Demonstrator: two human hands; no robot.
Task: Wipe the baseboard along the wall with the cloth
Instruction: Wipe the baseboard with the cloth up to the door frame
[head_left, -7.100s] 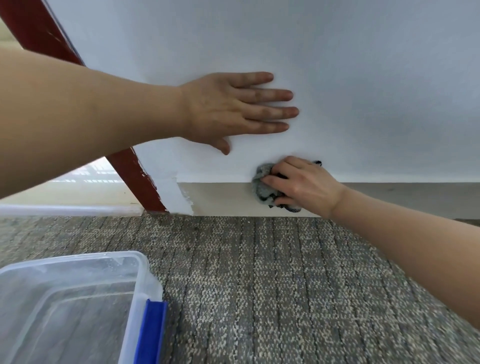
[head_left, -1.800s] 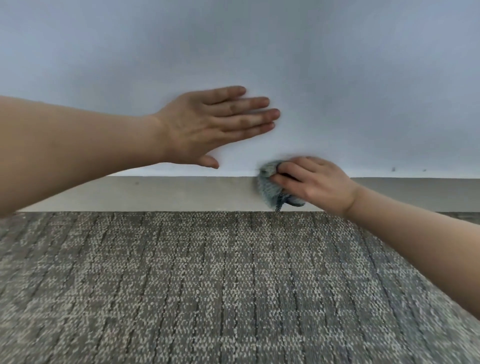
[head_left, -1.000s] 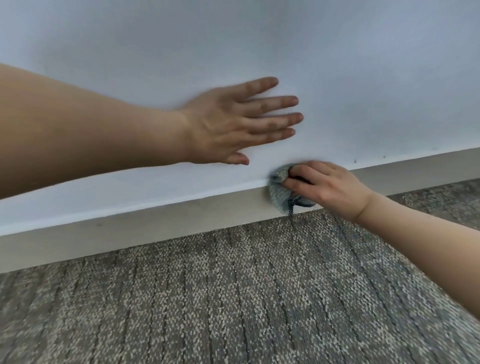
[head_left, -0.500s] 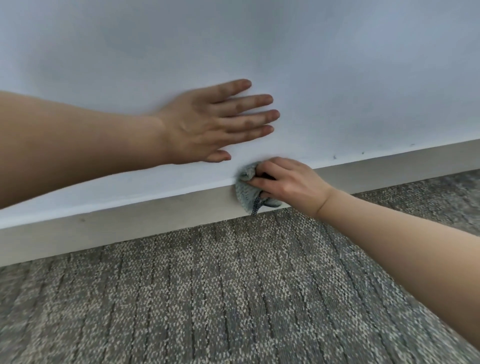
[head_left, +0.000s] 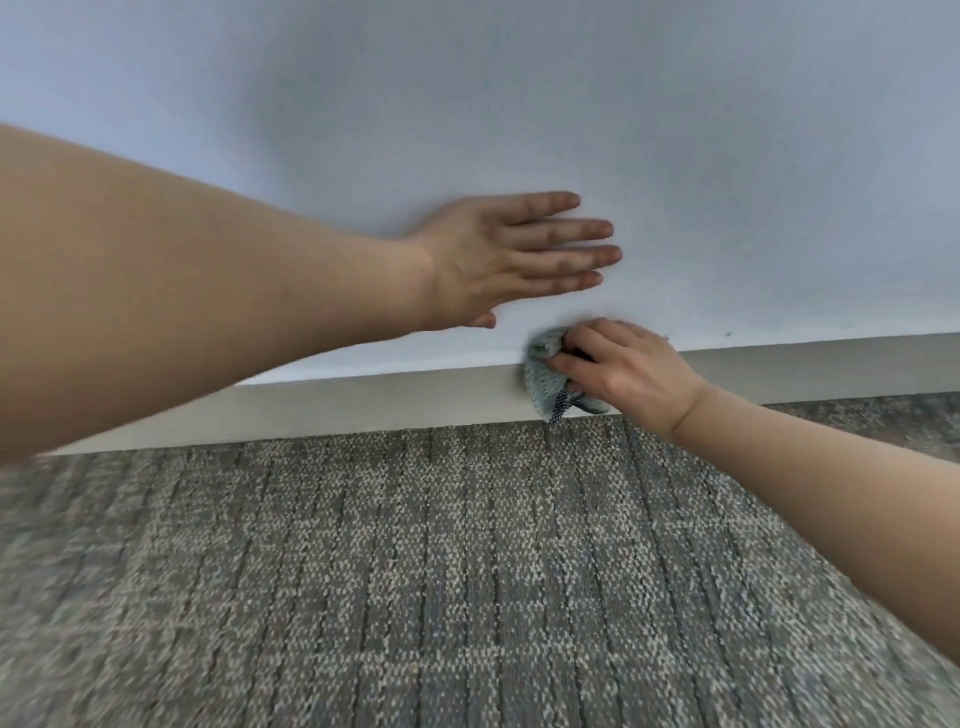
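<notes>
My right hand (head_left: 626, 371) grips the bunched cloth (head_left: 542, 383) against the baseboard (head_left: 363, 410), whose length runs left to right, so the stroke should follow it; my left hand (head_left: 498, 265) lies flat, fingers straight, on the wall (head_left: 727, 156) above

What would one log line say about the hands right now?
phase: wiping | right hand: grips cloth against baseboard | left hand: flat on wall

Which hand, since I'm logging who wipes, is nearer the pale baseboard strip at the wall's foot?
Right. The right hand presses the crumpled blue-grey cloth against the pale baseboard; the left hand lies flat on the white wall above it.
</notes>
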